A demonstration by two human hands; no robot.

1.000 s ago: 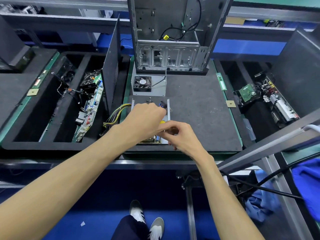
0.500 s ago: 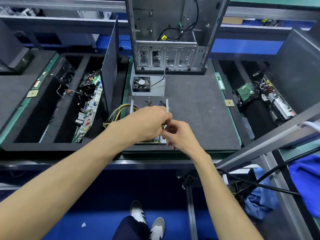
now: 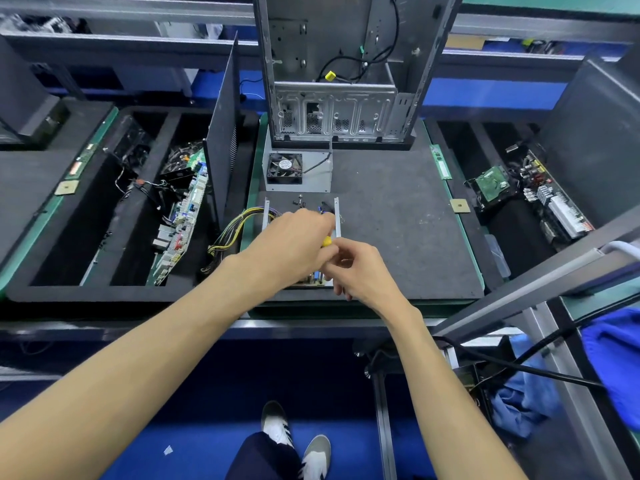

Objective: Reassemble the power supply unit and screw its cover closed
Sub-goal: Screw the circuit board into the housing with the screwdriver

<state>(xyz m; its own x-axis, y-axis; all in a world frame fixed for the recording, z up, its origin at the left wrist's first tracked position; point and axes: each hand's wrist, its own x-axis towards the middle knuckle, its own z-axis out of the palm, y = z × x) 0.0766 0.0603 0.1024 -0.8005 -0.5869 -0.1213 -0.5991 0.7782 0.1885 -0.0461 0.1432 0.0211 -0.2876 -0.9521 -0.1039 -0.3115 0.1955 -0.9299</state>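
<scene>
Over the open power supply unit, both hands work.
Left hand grips a yellow-handled screwdriver; right hand pinches near its tip. Best keep it upright.

Inventory by count:
- Hands: two, left hand and right hand.
- Open power supply chassis: one.
- Cover with fan: one.
- Computer case frame: one, upright.
- Loose screws: a small cluster; exact number cannot be told.
- Yellow-handled tool: one.
- Wire bundle: one.
- Shoes: two.
</scene>
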